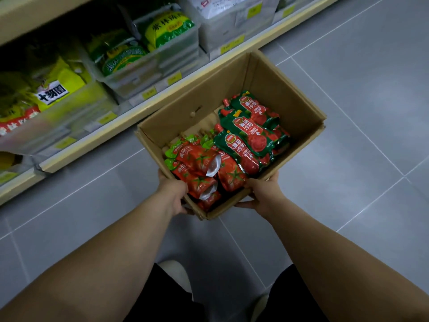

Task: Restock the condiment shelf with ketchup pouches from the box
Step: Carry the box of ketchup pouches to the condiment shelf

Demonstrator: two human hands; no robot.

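An open cardboard box [285, 89] sits in the middle of the view above grey floor tiles. Inside lie several ketchup pouches: dark green and red ones [248, 135] on the right, bright red ones with green tops [197, 163] on the left. My left hand [174, 194] grips the box's near left side. My right hand [262, 194] grips its near right side, fingers under the edge. The shelf [111, 133] runs diagonally at the upper left, just beyond the box.
Clear plastic bins [148, 73] on the shelf hold yellow and green packets, with yellow price tags along the shelf edge. White bags fill a bin at top centre. Grey tiled floor [359, 112] spreads to the right. My shoes show at the bottom.
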